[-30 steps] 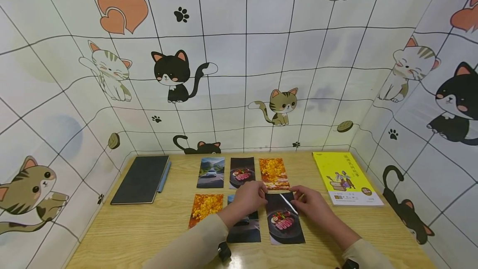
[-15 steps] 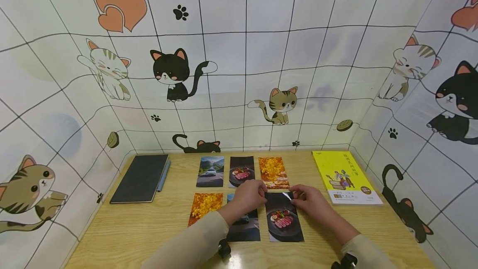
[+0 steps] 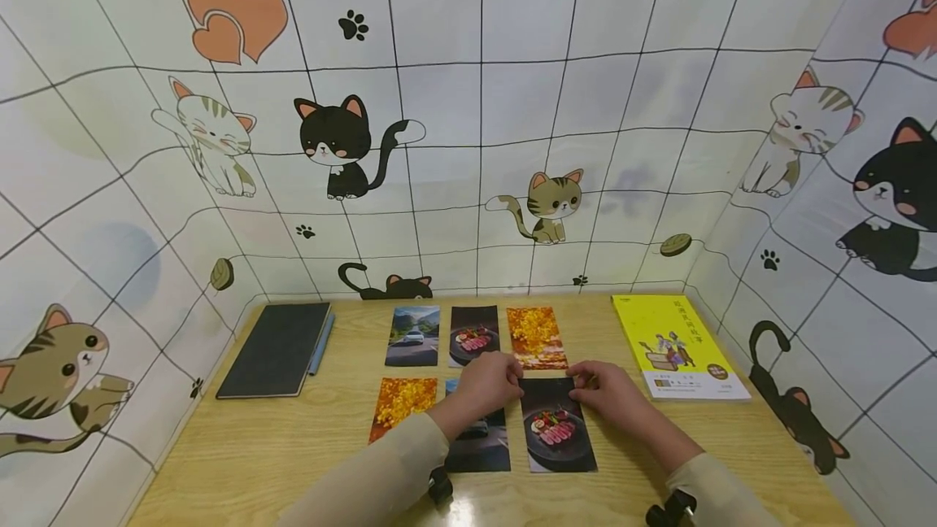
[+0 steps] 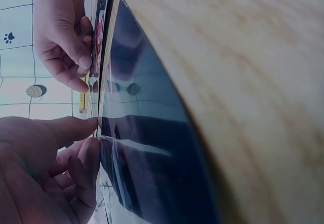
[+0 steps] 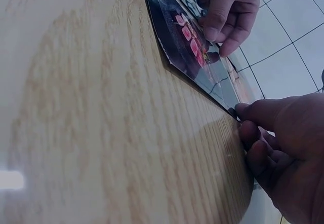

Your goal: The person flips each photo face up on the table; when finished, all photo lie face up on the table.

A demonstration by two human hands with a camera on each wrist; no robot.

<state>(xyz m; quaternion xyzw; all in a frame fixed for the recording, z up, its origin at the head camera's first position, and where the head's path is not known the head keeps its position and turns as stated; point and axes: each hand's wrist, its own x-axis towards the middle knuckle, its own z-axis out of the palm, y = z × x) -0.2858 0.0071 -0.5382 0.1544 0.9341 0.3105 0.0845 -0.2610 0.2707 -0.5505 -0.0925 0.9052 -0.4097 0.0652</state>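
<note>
A photo print of sliced steak in a dark pan (image 3: 559, 429) lies at the front right of two rows of prints. My left hand (image 3: 485, 387) pinches its far left corner, and my right hand (image 3: 611, 398) pinches its far right corner. In the right wrist view, the right thumb (image 5: 253, 111) lies on the corner of the glossy print (image 5: 190, 57), with fingers curled beneath. My left forearm crosses over a car-on-road print (image 3: 479, 450), partly hiding it. That print looms dark and shiny (image 4: 152, 158) in the left wrist view.
An autumn-leaves print (image 3: 403, 407) lies front left. Behind are a car print (image 3: 413, 337), another steak print (image 3: 474, 333) and another leaves print (image 3: 537, 337). A black notebook (image 3: 276, 350) with a blue pen (image 3: 322, 346) sits left; a yellow book (image 3: 677, 344) sits right.
The bright glare streak on the front steak print has shrunk and vanished as the print settles flatter. Both hands stay at its far corners, nearly still.
</note>
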